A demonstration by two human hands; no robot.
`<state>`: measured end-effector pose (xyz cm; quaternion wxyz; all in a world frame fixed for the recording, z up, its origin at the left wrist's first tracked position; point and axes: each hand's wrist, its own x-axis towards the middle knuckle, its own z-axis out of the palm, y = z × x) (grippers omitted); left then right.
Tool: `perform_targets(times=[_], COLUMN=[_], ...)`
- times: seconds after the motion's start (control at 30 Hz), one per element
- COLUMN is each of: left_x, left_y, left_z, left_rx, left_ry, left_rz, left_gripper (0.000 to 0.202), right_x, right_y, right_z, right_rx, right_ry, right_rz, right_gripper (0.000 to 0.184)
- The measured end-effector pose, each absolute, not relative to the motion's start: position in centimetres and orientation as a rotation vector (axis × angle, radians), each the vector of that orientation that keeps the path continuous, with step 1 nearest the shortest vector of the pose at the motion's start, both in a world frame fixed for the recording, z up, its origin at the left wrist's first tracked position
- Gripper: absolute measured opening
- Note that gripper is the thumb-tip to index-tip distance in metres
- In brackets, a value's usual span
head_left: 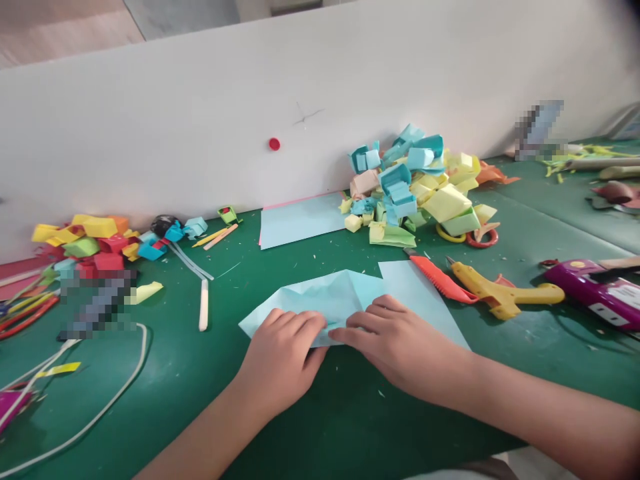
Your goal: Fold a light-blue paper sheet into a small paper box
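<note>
A light blue sheet of paper (330, 297), partly folded, lies on the green table (350, 413) in front of me. My left hand (283, 357) rests on its near left part with the fingers curled down onto the fold. My right hand (395, 337) presses the near edge beside it, fingertips pinched on the paper. The two hands almost touch at the middle of the fold. A second flat part of light blue paper (420, 293) shows behind my right hand.
A pile of folded coloured paper pieces (417, 190) sits against the white board (300, 107); another pile (87, 243) lies far left. Flat blue sheet (300, 220), red cutter (440, 279), yellow glue gun (500, 290), purple tool (595, 290), white cable (100, 407).
</note>
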<state>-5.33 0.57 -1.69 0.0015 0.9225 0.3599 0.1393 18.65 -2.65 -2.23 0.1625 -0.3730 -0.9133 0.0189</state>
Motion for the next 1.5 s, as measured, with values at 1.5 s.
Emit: perform_targets(times=[1.5], left_x=[-14.0], left_y=[-1.2], left_z=[-3.6], left_rx=[3.000], left_ry=[1.450], left_rz=[0.048], left_gripper=[0.053], right_x=[22.9], right_y=[-2.3], right_z=[-3.5], right_rx=[-1.276], right_ry=[-2.588], right_rz=[-0.242], right_gripper=[0.035])
